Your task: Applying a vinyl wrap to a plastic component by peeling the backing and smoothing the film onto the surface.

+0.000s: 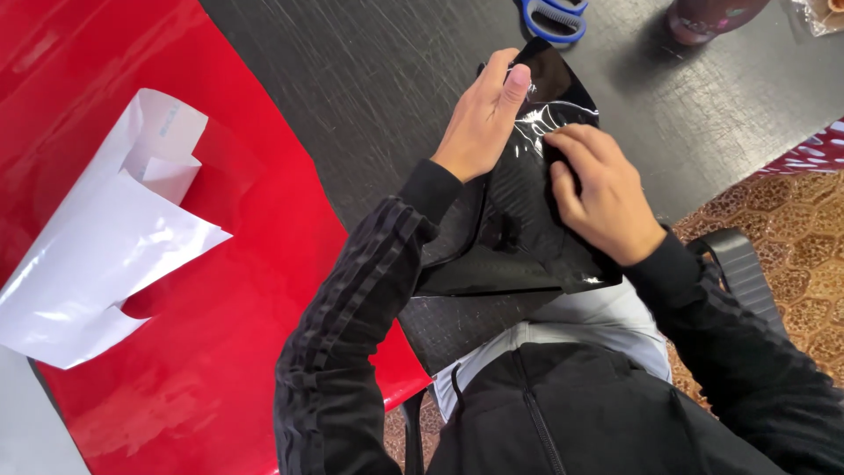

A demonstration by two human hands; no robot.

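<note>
A glossy black sheet [527,237] leans against the near edge of the dark table [352,97], its lower part hanging toward my lap. My left hand [479,119] grips the sheet's upper left edge, thumb up near the top corner. My right hand [602,193] presses fingertips on the sheet's face, pinching at a shiny clear film [545,119] that lies across its upper part. Both arms wear black sleeves.
A large red glossy sheet [220,290] covers the table's left side, with a curled white backing paper [105,246] on it. Blue-handled scissors [554,18] and a dark round container [708,18] sit at the far edge. A patterned floor shows at right.
</note>
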